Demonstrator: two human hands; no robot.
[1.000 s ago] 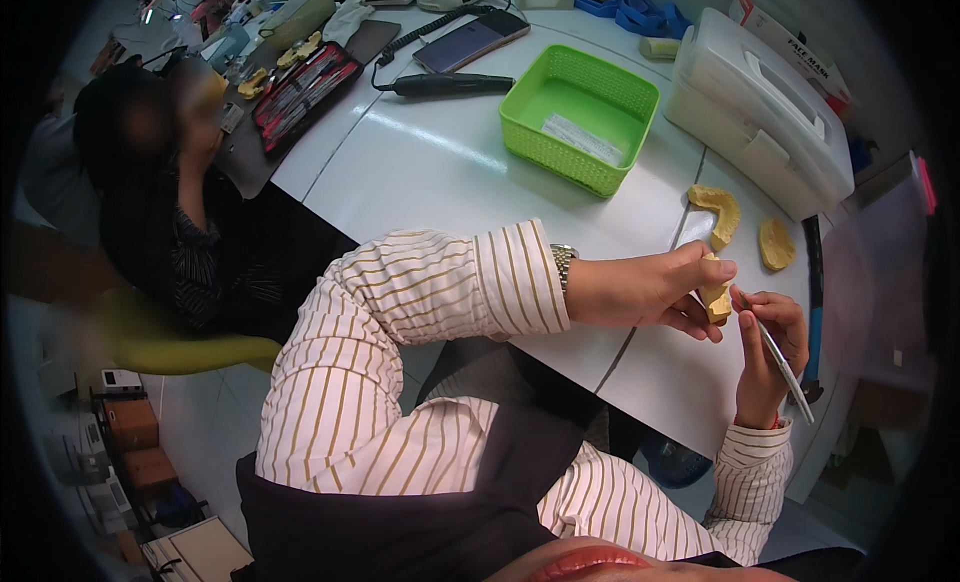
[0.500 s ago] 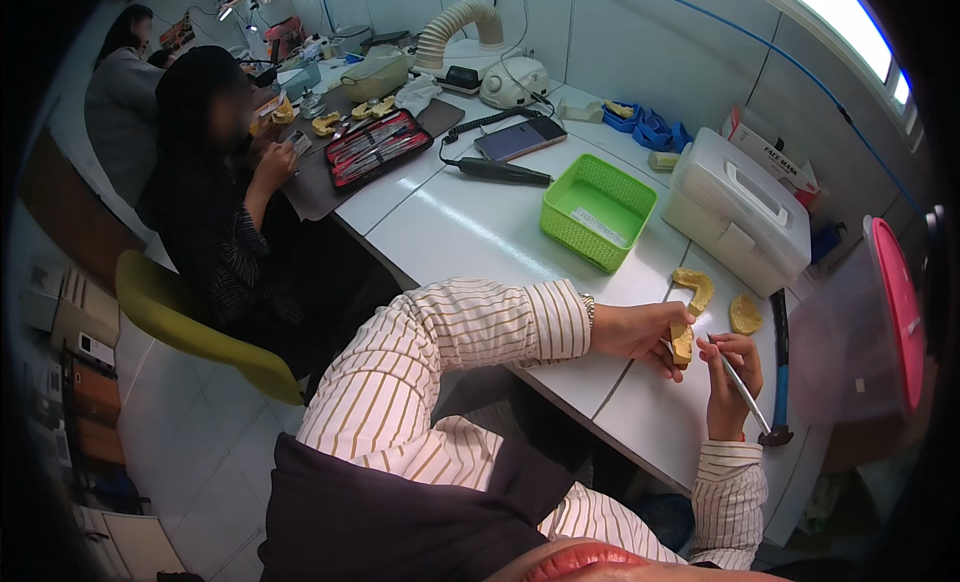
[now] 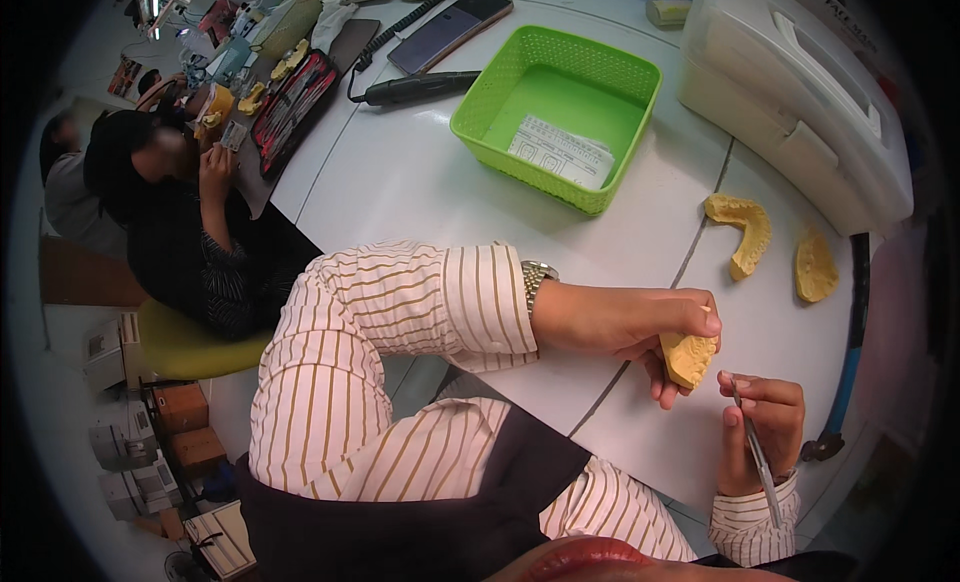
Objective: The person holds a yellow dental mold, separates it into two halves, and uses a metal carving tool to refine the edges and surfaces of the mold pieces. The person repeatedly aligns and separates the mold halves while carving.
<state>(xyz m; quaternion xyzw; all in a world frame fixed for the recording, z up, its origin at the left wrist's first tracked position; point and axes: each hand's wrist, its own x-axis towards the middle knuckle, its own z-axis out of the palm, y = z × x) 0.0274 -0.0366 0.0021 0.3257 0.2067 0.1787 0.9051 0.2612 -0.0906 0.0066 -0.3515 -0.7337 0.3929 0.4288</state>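
Note:
My left hand [image 3: 632, 324] is closed around a yellow plaster dental cast [image 3: 688, 364], thumb on its upper edge and fingers beneath. The cast's toothed edge is turned toward my right hand [image 3: 768, 427], which pinches a slim metal hand instrument [image 3: 757, 450] like a pen. That instrument slants, its upper tip near the cast with a small gap between, its lower end over my right cuff. Beyond my hands a horseshoe-shaped yellow cast [image 3: 752, 244] lies on the white table [image 3: 400, 207]. Beside it is a smaller rounded yellow cast piece [image 3: 815, 268].
A green plastic basket [image 3: 470, 140] holding printed paper stands ahead. At the far right are a lidded translucent box [image 3: 770, 112] and a hammer [image 3: 842, 392] with a blue and black handle. A phone [image 3: 437, 34] and black handpiece [image 3: 420, 88] lie far left. A co-worker [image 3: 165, 212] sits leftward.
The view has tipped down and closer to the table. My left hand still holds the cast, now showing more of its toothed side. The instrument in my right hand is steeper.

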